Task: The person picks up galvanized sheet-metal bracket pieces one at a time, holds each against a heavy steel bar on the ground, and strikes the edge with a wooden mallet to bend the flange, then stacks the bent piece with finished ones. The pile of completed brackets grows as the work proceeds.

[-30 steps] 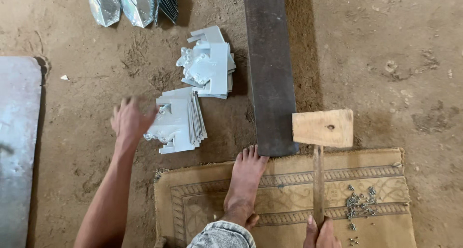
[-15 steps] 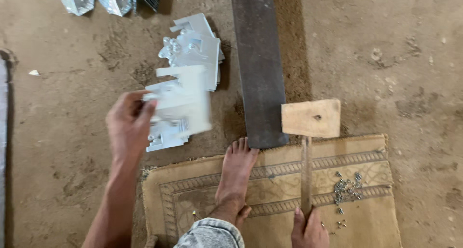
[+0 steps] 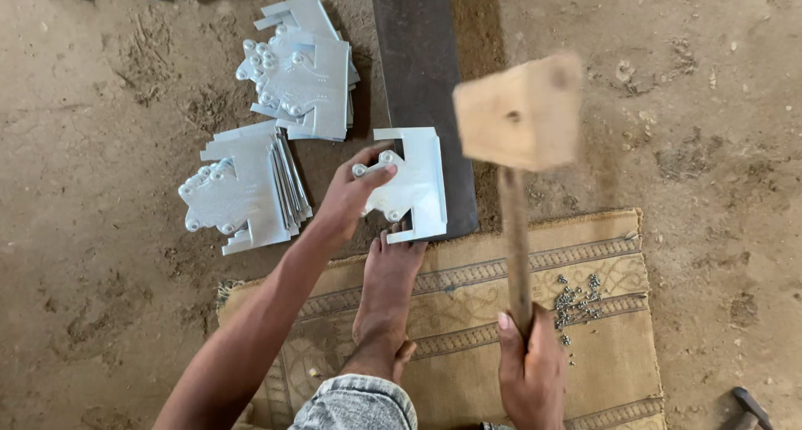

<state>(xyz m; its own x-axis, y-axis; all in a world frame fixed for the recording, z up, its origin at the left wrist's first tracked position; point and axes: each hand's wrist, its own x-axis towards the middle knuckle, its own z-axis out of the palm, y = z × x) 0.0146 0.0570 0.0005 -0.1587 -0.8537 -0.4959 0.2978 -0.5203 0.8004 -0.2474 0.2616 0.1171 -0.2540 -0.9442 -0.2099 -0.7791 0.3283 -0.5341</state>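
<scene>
A cut metal plate (image 3: 409, 186) is pinned on the dark steel bar (image 3: 418, 79) at frame centre by the left hand (image 3: 351, 198), fingers pressed on it; the right hand (image 3: 528, 371), closed round the handle, has the wooden mallet (image 3: 518, 112) raised; a square blow is called for

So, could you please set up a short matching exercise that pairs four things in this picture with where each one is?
Things:
1. wooden mallet
2. metal plate
3. small rivets
4. bare foot

Places:
A. loose heap on the mat
B. held by the left hand on the dark steel bar
C. raised in the right hand
D. toes at the mat's front edge, just below the plate

Pairs: 1-C, 2-B, 3-A, 4-D
</scene>
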